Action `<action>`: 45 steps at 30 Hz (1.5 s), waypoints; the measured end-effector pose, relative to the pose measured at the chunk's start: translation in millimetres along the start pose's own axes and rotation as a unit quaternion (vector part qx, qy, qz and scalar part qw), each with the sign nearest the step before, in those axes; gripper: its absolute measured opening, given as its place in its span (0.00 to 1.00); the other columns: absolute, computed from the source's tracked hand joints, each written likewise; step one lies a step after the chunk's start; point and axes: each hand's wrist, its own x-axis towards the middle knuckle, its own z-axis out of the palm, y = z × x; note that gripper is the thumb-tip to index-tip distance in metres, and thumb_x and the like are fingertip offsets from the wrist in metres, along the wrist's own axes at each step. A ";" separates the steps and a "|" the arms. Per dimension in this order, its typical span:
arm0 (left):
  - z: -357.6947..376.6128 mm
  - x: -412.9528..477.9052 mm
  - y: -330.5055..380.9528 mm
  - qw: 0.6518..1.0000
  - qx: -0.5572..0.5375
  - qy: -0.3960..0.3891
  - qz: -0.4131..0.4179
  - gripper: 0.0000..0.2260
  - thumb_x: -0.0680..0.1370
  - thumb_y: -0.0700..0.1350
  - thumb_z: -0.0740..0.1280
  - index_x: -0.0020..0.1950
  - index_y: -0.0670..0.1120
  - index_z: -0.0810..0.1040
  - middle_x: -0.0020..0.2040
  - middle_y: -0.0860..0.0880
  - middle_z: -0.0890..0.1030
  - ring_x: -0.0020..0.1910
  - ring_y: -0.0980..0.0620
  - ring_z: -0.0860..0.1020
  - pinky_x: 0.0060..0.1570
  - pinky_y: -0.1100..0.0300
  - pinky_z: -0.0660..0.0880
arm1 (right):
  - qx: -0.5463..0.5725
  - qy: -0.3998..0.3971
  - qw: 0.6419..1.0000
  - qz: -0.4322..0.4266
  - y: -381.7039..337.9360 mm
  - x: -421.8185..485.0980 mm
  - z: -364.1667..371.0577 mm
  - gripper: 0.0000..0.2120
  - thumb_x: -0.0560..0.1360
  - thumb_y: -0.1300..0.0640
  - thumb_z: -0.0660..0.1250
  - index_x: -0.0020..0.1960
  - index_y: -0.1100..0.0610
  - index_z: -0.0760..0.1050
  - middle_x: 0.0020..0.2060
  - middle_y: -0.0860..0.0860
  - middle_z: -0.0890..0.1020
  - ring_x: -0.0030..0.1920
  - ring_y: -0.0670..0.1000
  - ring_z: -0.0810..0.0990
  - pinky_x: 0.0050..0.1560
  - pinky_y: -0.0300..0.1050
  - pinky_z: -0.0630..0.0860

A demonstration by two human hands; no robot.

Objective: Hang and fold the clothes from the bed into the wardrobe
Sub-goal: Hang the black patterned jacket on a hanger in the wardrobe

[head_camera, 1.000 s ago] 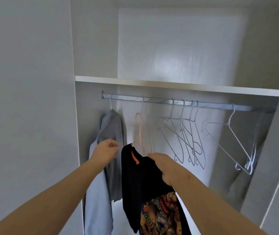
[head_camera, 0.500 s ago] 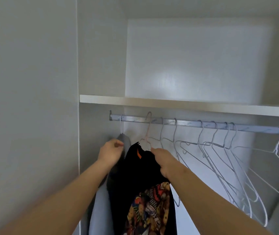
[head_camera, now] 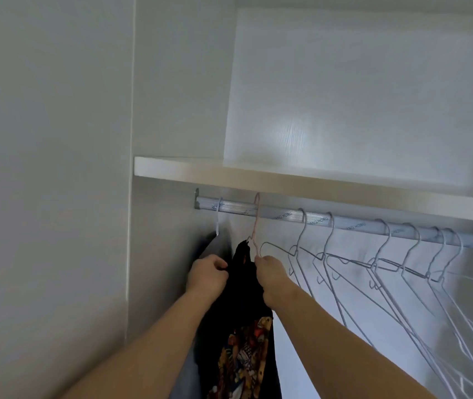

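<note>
Two grips: my left hand (head_camera: 208,273) pinches the soft, light shirt (head_camera: 242,292) hanging between the hands, my right hand (head_camera: 269,272) holds its hanger (head_camera: 256,226) by the stiff wire, the surer place to lift.

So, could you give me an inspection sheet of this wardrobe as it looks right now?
Surface: white shelf above a metal rail.
Job's things: black printed shirt on a pink hanger, hook over the rail; grey garment hangs at the far left.
Clutter: empty wire hangers along the rail.
Hands: left hand grips the shirt; right hand holds the pink hanger in its fingers.
Cables: nothing seen.
Surroundings: white wardrobe walls.
</note>
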 end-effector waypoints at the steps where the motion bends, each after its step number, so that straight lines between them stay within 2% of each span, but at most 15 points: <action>1: 3.2 -0.2 -2.4 1.000 0.000 -0.005 -0.004 0.10 0.72 0.35 0.66 0.50 0.44 0.81 0.53 0.45 0.81 0.52 0.47 0.79 0.49 0.62 0.72 | 0.010 0.002 1.000 0.028 7.6 1.9 3.1 0.14 0.80 0.61 0.54 0.36 0.60 0.67 0.31 0.54 0.69 0.30 0.50 0.68 0.25 0.38 0.65; 4: 9.1 -3.3 -10.2 1.000 0.004 -0.014 -0.003 0.11 0.72 0.34 0.65 0.50 0.46 0.80 0.53 0.46 0.81 0.48 0.51 0.78 0.43 0.66 0.70 | -0.015 0.002 1.000 0.015 23.9 7.7 8.0 0.11 0.81 0.59 0.53 0.42 0.60 0.69 0.34 0.54 0.72 0.33 0.49 0.71 0.29 0.40 0.66; 7: 11.0 -7.8 -15.2 1.000 -0.016 -0.014 -0.016 0.11 0.73 0.34 0.63 0.46 0.49 0.78 0.50 0.47 0.81 0.40 0.56 0.75 0.32 0.72 0.68 | 0.000 0.023 1.000 0.002 27.7 9.5 9.7 0.10 0.81 0.59 0.52 0.46 0.61 0.70 0.36 0.53 0.72 0.35 0.49 0.71 0.31 0.41 0.67; 11: 12.4 -16.3 -13.6 0.999 -0.027 -0.030 -0.019 0.10 0.74 0.36 0.63 0.49 0.48 0.79 0.50 0.50 0.80 0.45 0.56 0.75 0.41 0.68 0.68 | 0.000 0.030 1.000 0.000 34.5 6.1 14.2 0.11 0.81 0.57 0.53 0.51 0.62 0.71 0.37 0.54 0.74 0.36 0.50 0.72 0.33 0.42 0.69; 14: 8.0 -22.5 -13.0 0.998 -0.041 -0.025 -0.028 0.08 0.75 0.38 0.64 0.48 0.49 0.79 0.49 0.50 0.80 0.45 0.55 0.76 0.41 0.67 0.69 | 0.025 -0.003 1.000 0.009 34.7 1.5 19.0 0.11 0.81 0.55 0.54 0.52 0.61 0.71 0.41 0.56 0.74 0.40 0.54 0.74 0.36 0.45 0.72; 17: 2.4 -32.0 -11.3 0.997 -0.066 -0.006 -0.036 0.08 0.74 0.38 0.64 0.42 0.51 0.78 0.48 0.48 0.81 0.47 0.50 0.78 0.45 0.64 0.71 | 0.051 -0.033 0.998 0.030 36.3 -9.0 14.0 0.07 0.80 0.55 0.57 0.49 0.58 0.70 0.42 0.57 0.75 0.41 0.55 0.75 0.35 0.45 0.75; 20: -1.4 -50.5 -2.8 0.995 -0.093 0.022 -0.025 0.13 0.74 0.37 0.64 0.37 0.55 0.76 0.43 0.50 0.80 0.43 0.51 0.77 0.40 0.64 0.71 | 0.060 -0.031 0.998 0.017 44.3 -27.8 0.7 0.07 0.79 0.57 0.58 0.43 0.57 0.68 0.36 0.55 0.73 0.34 0.51 0.72 0.31 0.42 0.74; 22: -2.7 -67.7 8.3 0.994 -0.104 0.033 -0.005 0.14 0.75 0.38 0.64 0.36 0.56 0.75 0.41 0.53 0.78 0.41 0.54 0.75 0.40 0.64 0.69 | 0.077 -0.038 0.996 0.013 49.1 -44.9 -12.3 0.08 0.79 0.59 0.57 0.41 0.57 0.66 0.30 0.52 0.69 0.27 0.48 0.67 0.23 0.38 0.67; 25: -1.7 -104.6 27.0 0.991 -0.124 0.029 0.029 0.11 0.77 0.40 0.63 0.41 0.55 0.76 0.40 0.56 0.77 0.40 0.57 0.75 0.39 0.65 0.71 | 0.090 -0.040 0.995 0.019 53.9 -76.2 -37.8 0.11 0.79 0.61 0.57 0.37 0.56 0.65 0.29 0.51 0.69 0.26 0.47 0.65 0.26 0.39 0.68; 28: 11.6 -155.4 43.0 0.988 -0.151 -0.001 0.031 0.05 0.78 0.43 0.62 0.50 0.52 0.76 0.41 0.56 0.76 0.40 0.58 0.75 0.37 0.66 0.70 | 0.092 -0.026 0.995 0.035 66.3 -112.1 -72.9 0.10 0.79 0.60 0.57 0.39 0.55 0.67 0.32 0.52 0.71 0.29 0.48 0.68 0.31 0.39 0.70; 31: 36.1 -208.9 46.8 0.987 -0.155 -0.035 -0.001 0.05 0.79 0.44 0.61 0.52 0.51 0.75 0.44 0.54 0.77 0.40 0.56 0.75 0.36 0.66 0.68 | 0.092 -0.003 0.994 0.067 92.1 -150.1 -112.9 0.06 0.79 0.59 0.57 0.44 0.55 0.70 0.36 0.53 0.73 0.32 0.48 0.71 0.33 0.38 0.72; 35: 83.1 -292.3 41.7 0.982 -0.125 -0.113 -0.087 0.06 0.80 0.44 0.60 0.45 0.53 0.73 0.44 0.52 0.77 0.37 0.57 0.75 0.33 0.67 0.68 | 0.101 0.032 0.985 0.135 144.5 -206.4 -177.1 0.05 0.79 0.60 0.58 0.46 0.56 0.71 0.37 0.54 0.74 0.33 0.50 0.72 0.33 0.39 0.72; 38: 114.0 -346.7 34.6 0.967 -0.121 -0.178 -0.138 0.06 0.79 0.43 0.61 0.44 0.52 0.74 0.44 0.51 0.78 0.37 0.56 0.76 0.34 0.66 0.70 | 0.108 0.064 0.973 0.192 185.8 -248.9 -217.3 0.05 0.78 0.60 0.59 0.44 0.56 0.71 0.36 0.53 0.74 0.31 0.50 0.72 0.32 0.39 0.71; 42: 155.3 -411.5 41.1 0.939 -0.120 -0.280 -0.162 0.06 0.77 0.42 0.62 0.42 0.51 0.75 0.38 0.52 0.79 0.33 0.56 0.77 0.35 0.64 0.72 | 0.115 0.142 0.950 0.252 226.9 -302.8 -271.6 0.06 0.78 0.60 0.60 0.43 0.57 0.72 0.34 0.54 0.75 0.32 0.50 0.72 0.32 0.39 0.72; 45: 182.1 -450.5 55.4 0.912 -0.113 -0.364 -0.154 0.04 0.77 0.42 0.62 0.45 0.49 0.76 0.40 0.50 0.79 0.35 0.55 0.76 0.34 0.65 0.71 | 0.139 0.228 0.923 0.278 241.9 -334.9 -309.6 0.06 0.78 0.60 0.60 0.43 0.58 0.73 0.35 0.55 0.74 0.33 0.51 0.72 0.30 0.39 0.71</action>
